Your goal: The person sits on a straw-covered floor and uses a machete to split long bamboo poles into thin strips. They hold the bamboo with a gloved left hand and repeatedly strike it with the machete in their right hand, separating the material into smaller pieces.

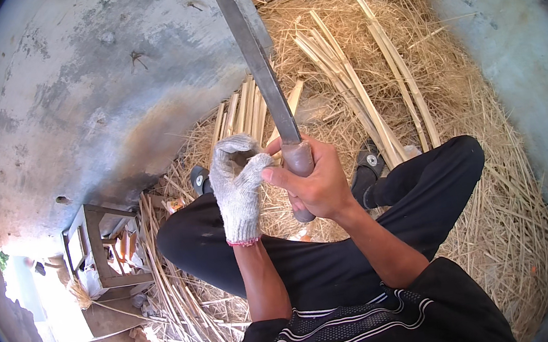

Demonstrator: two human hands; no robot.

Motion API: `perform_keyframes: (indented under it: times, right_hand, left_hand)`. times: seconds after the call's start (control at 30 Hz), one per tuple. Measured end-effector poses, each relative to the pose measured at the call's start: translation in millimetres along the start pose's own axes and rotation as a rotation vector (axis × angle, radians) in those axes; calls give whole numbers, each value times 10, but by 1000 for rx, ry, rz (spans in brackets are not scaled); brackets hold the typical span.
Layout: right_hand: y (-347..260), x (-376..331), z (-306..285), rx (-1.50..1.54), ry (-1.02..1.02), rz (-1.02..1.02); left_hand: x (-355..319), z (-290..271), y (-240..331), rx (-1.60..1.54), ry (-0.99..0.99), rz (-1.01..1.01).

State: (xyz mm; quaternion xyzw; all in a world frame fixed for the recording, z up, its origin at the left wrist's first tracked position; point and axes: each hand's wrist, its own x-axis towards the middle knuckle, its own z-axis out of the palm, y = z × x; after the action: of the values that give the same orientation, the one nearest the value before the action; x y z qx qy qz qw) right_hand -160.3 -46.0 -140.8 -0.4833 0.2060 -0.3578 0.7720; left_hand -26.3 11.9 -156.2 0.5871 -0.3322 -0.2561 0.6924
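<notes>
My right hand [322, 182] is wrapped round the brown handle of a machete [261, 70]. Its long dark blade points up and away from me, slightly to the left, past the top of the picture. My left hand [238, 182] wears a whitish knitted glove with a red-edged cuff. Its fingers curve over a gap toward the thumb, and I see nothing held in that gap. The gloved thumb meets my bare right thumb and forefinger beside the handle. Beyond my left hand lie pale split bamboo strips [240, 115], partly hidden by the glove.
More long strips [352, 86] rest on a heap of straw-like shavings [494, 178] ahead and right. Thin slats [172, 286] lie at my left near a wooden frame [96, 247] holding scraps. A stained wall [98, 76] rises on the left. My crossed legs [326, 263] lie below my hands.
</notes>
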Motion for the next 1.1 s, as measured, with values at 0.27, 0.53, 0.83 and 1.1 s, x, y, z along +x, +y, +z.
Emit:
perform_keyframes:
  times: [0.27, 0.53, 0.83, 1.1]
  right_hand:
    - [0, -6, -4, 68, 31, -66]
    - [-36, -44, -40, 154, 53, -40]
    - [-135, 91, 49, 159, 171, -151]
    - [-46, 160, 108, -69, 249, -266]
  left_hand:
    - [-97, 130, 180, 115, 25, 1]
    - [-140, 197, 106, 15, -68, -3]
    - [-286, 256, 205, 26, -168, -158]
    - [-310, 158, 136, -59, -237, -188]
